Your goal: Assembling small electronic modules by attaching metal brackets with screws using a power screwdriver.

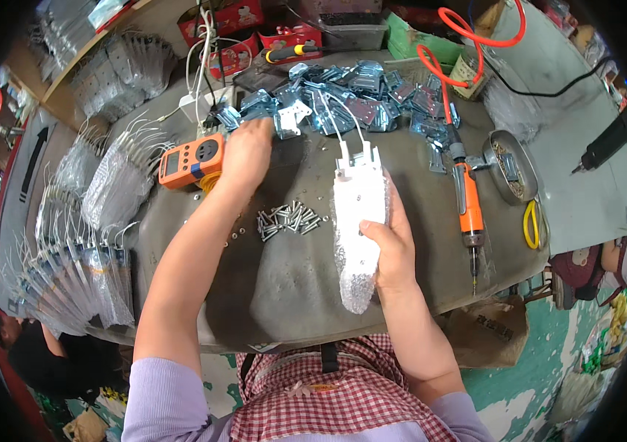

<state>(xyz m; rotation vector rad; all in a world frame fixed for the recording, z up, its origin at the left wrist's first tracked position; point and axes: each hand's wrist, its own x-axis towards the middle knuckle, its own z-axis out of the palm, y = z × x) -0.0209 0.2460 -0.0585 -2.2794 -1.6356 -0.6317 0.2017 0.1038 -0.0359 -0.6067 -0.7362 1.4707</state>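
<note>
Cluttered grey bench [269, 287]: I'm gripping the bubble-wrapped white part [358, 221] mid-body in my right hand [391, 254], light but slippery, while my left hand [247, 151] is closing on metal brackets [343, 99] just ahead.

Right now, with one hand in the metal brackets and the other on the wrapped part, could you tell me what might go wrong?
1. The left hand reaches into the pile of brackets; their edges might nick fingers.
2. The right hand holds the bubble-wrapped part alone; its thin wires could snag on the brackets.
3. The loose screws lie between the forearms and may get swept away.
</note>
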